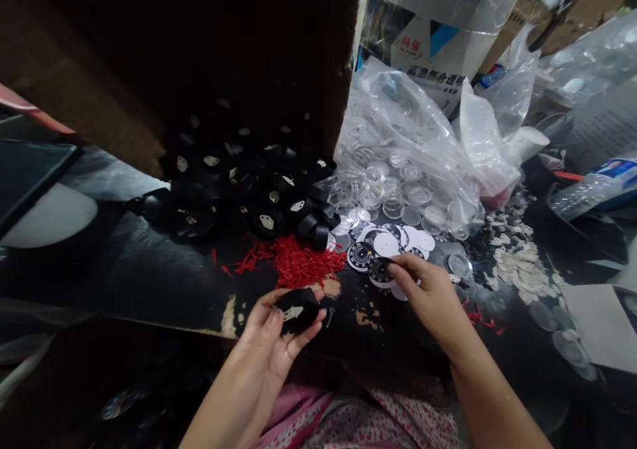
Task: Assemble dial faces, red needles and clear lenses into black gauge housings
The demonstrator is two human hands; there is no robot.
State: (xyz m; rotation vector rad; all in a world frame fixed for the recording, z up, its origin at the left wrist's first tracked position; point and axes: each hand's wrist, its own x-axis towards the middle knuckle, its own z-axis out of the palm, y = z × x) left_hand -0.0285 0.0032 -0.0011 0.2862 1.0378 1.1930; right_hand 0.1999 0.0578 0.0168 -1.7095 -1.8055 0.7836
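My left hand (pixel 271 329) is wrapped round a black round housing (pixel 300 310) with a pale metal plate on it, held just over the table's front edge. Thumb and fingers of my right hand (pixel 421 280) pinch the edge of a black printed dial disc (pixel 380 270) at the front of a dial pile. That pile mixes white blank faces (pixel 386 243) with black numbered ones (pixel 360 255). Between the hands and the housings lies a heap of small red pointers (pixel 303 261).
A cardboard box (pixel 318 58) lies tipped, black housings (pixel 249 190) spilling out. Clear round covers (pixel 413 193) spread from a plastic bag (pixel 413 104) behind the dials. At right are pale small parts (pixel 517 266), loose clear discs (pixel 567 343) and a plastic bottle (pixel 597 184).
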